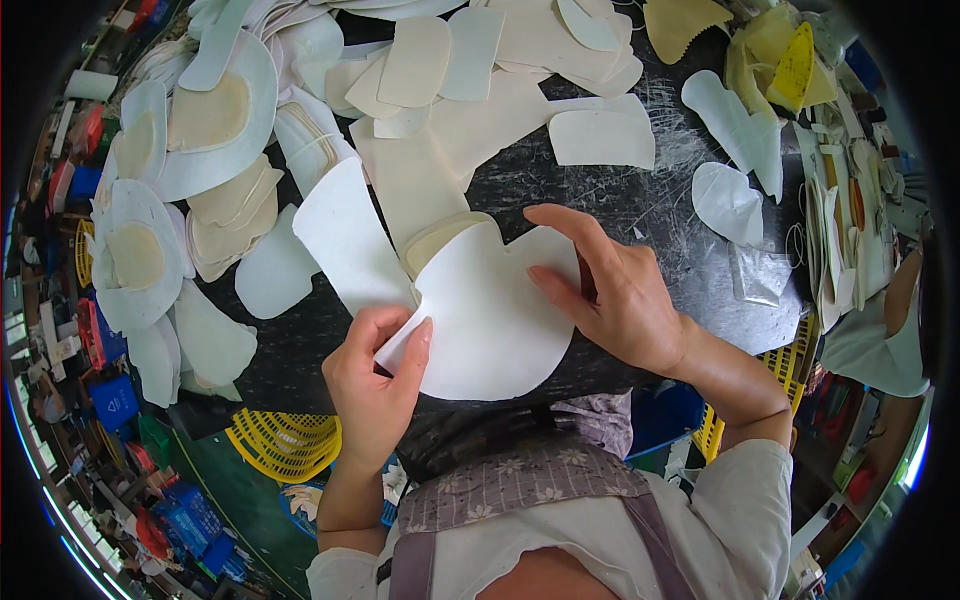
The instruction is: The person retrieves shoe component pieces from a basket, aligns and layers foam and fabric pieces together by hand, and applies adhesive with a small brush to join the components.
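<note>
I saw the left hand (375, 372) pinched, thumb (412, 358) pointing away from the body, its forearm (350, 485) upright below; the right hand (625, 290) arched inward, thumb (558, 295) and index finger (572, 226) parted; I saw its forearm (738, 383) slanting down to a bent elbow.

Cut sheet (490, 330) between left hand (375, 375) and right hand (625, 295), stacked pieces (235, 215) left on table (670, 205), basket (285, 445) below near edge

I work in what looks like a workshop: cut pale pieces (235, 205) crowd my scratched black bench (685, 250) from ten to twelve o'clock, with blue bins (188, 522) and a yellow basket (272, 450) at eight.
</note>
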Demonstrator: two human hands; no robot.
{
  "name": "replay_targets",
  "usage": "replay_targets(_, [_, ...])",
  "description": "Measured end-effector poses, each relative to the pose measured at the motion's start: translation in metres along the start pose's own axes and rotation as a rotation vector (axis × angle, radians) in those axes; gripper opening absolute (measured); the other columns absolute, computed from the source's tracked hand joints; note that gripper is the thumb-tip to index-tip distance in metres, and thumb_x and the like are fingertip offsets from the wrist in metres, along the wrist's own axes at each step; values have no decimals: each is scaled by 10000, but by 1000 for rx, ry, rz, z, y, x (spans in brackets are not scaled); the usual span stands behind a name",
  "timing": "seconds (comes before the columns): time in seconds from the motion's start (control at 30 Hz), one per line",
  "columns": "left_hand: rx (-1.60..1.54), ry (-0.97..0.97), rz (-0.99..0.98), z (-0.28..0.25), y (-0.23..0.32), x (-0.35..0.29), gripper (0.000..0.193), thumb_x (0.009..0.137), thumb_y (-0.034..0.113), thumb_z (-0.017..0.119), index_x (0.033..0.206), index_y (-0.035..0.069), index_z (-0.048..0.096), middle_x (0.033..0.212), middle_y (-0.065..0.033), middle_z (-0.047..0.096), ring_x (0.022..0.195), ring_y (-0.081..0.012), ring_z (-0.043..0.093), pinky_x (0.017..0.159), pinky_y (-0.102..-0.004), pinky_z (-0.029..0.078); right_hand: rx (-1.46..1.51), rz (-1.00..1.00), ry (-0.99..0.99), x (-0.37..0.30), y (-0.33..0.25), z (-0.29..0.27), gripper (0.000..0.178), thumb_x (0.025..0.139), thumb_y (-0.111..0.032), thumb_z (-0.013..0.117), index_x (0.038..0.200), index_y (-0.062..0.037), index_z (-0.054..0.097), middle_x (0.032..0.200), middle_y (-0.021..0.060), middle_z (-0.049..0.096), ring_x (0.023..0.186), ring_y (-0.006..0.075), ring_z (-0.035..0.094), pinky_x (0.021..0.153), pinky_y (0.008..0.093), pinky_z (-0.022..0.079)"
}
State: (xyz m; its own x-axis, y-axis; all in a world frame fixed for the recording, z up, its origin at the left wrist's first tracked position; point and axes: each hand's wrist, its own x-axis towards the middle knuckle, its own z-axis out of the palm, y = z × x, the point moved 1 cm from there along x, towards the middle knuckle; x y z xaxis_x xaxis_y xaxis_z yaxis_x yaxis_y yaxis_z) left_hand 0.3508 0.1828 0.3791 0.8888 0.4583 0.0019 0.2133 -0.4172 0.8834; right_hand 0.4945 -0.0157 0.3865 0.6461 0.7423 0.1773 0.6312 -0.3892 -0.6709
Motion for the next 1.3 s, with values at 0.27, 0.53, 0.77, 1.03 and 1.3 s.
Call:
replay_targets(0.27, [107,27,-3,3,7,3,143,876,48,717,965,-25,632,762,-54,668,682,-49,573,612,-233,472,-417,-42,14,20,6,-19,533,777,-129,778,1268,-69,580,979,90,685,785,204,687,618,311,541])
replay_targets(0.53, [241,37,123,-2,13,9,162,862,98,734,948,22,620,723,-91,637,575,-194,596,592,-309,497,-147,-469,-310,3,-28,27,479,868,-193,668,1288,21,578,1369,102,522,1272,217,508,1052,385,413])
replay_targets(0.77, [845,169,547,-30,15,16,290,723,119,819,924,40,626,883,-85,633,805,-275,615,654,-358,489,-42,-497,-153,25,-11,22,399,775,-96,700,1143,49,650,1233,129,569,1092,259,571,934,381,458])
replay_targets(1.03, [492,-50,699,5,-5,-5,364,742,54,764,1083,-21,660,1199,-169,597,1036,-338,590,901,-477,483,-116,-558,-99,84,-6,30,162,786,-120,730,898,-61,628,1061,52,568,962,232,557,819,350,443])
replay_targets(1.3, [651,-103,699,-2,-4,-7,469,762,95,733,1213,6,641,1311,-141,529,1102,-327,541,920,-453,481,-235,-568,-60,97,-8,37,260,813,-108,676,1052,-30,611,1069,106,588,975,284,570,815,383,461])
